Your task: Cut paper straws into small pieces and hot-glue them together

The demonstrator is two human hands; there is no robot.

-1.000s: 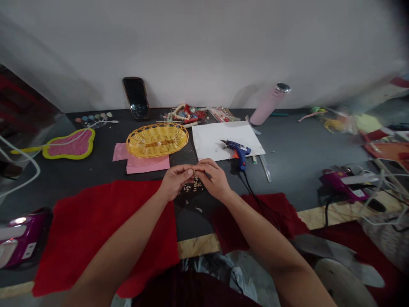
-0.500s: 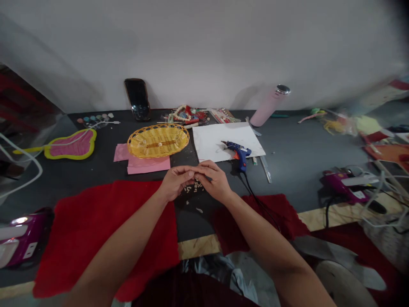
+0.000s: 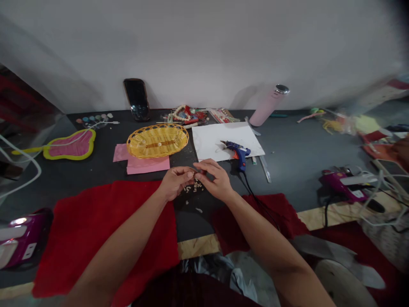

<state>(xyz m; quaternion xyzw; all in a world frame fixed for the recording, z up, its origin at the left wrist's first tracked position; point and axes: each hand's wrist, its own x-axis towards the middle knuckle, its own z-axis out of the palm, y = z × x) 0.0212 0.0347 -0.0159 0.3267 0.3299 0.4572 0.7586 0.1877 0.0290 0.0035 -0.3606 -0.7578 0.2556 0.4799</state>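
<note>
Near the middle of the dark table, my left hand (image 3: 177, 182) is pinched closed; what sits at its fingertips is too small to name. My right hand (image 3: 214, 179) faces it, thumb close to the left fingertips and fingers bent and slightly raised; whether it grips anything is unclear. Several small pale pieces (image 3: 196, 186) lie on the table between and just below the hands. A blue glue gun (image 3: 241, 154) rests on a white board (image 3: 207, 138) beyond my right hand. Beyond my left hand, a yellow woven basket (image 3: 158, 141) overlaps pink sheets (image 3: 148, 165).
Red cloth (image 3: 111, 221) covers the left front, and darker red cloth (image 3: 277, 211) the right front. A phone (image 3: 136, 99) and a pink bottle (image 3: 269, 105) stand near the wall. Purple devices (image 3: 343, 185) lie at both sides. The glue gun's cord runs toward the front edge.
The fingers of my right hand have lifted and parted slightly from my left hand's fingertips. My left hand keeps its pinch in nearly the same place.
</note>
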